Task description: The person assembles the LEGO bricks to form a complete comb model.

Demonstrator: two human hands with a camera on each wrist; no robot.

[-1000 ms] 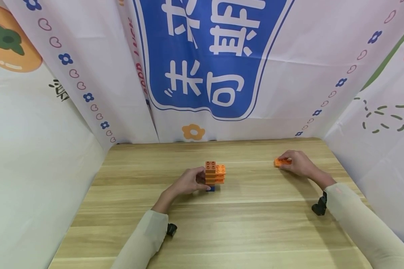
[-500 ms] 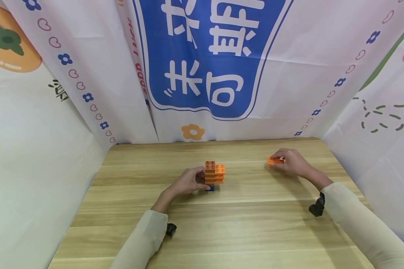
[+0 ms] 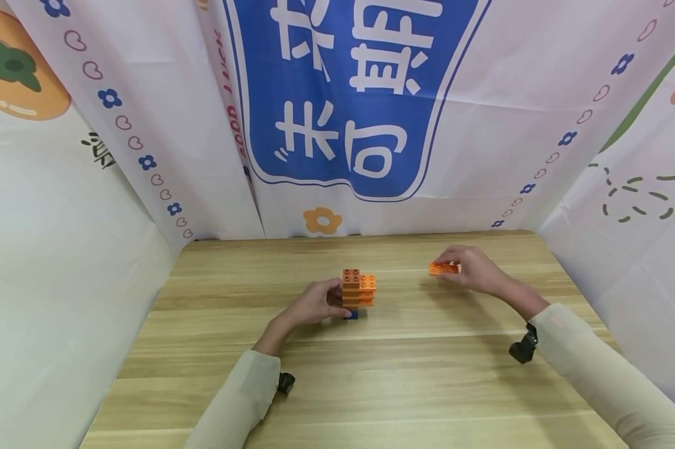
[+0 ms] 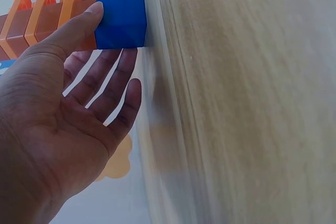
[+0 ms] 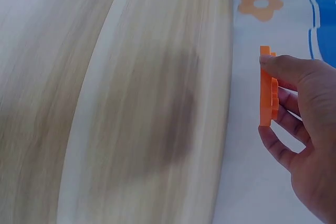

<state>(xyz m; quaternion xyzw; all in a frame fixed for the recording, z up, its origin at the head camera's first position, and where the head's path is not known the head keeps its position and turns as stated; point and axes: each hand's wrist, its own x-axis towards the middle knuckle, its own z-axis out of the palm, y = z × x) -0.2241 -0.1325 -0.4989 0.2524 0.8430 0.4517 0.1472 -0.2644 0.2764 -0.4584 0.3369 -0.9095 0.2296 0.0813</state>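
A stack of building blocks (image 3: 351,293) stands upright mid-table, with brown blocks and thin orange plates alternating above a blue block (image 4: 122,22) at the bottom. The orange plates stick out to the right of the stack. My left hand (image 3: 313,304) grips the lower part from the left, thumb across the joint between brown and blue, fingers behind. Right of the stack, my right hand (image 3: 472,269) pinches a thin orange building plate (image 5: 266,87) by its edges, studs on its upper side. It is held above the table, and its shadow falls on the wood below.
The wood-grain table (image 3: 371,386) ends at a printed cloth backdrop (image 3: 461,156) behind, with more cloth at both sides. A small black device sits at each wrist, by the sleeve (image 3: 590,355) cuffs.
My right hand has lifted the orange plate off the table and carried it left toward the stack. The left hand and the stack have stayed in place.
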